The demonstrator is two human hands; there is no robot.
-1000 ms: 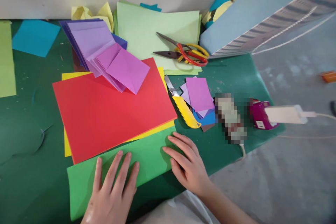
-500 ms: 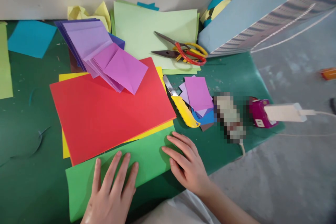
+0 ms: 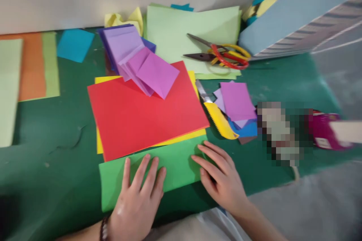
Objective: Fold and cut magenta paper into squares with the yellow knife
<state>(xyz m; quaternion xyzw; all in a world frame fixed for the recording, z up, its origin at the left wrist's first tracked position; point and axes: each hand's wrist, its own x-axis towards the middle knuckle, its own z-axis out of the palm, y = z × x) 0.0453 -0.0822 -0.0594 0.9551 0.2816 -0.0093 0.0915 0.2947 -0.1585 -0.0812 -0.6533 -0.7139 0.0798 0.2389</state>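
A long strip of green paper point(image 3: 181, 165), which looks folded, lies along the near side of the table. My left hand point(image 3: 138, 196) rests flat on its left half, fingers spread. At the strip's right end, my right hand point(image 3: 223, 175) touches the paper with slightly bent, parted fingers. Just beyond the strip lies a red sheet point(image 3: 147, 116) on top of a yellow sheet point(image 3: 99, 139). Folded purple papers point(image 3: 158, 71) lie across the red sheet's far edge. A yellow-handled utility knife point(image 3: 220, 120) with its blade out lies right of the red sheet.
Scissors point(image 3: 220, 54) with red and yellow handles lie open on pale green sheets point(image 3: 169, 26). Small purple papers point(image 3: 237, 99), a pixelated object point(image 3: 278, 131) and a purple power block point(image 3: 325, 130) are on the right. Orange sheets point(image 3: 32, 67) and a blue square point(image 3: 75, 45) are far left.
The view has swung left, so everything appears further right and the orange and pale green sheets at left have come into sight. Both hands stay on the green paper.
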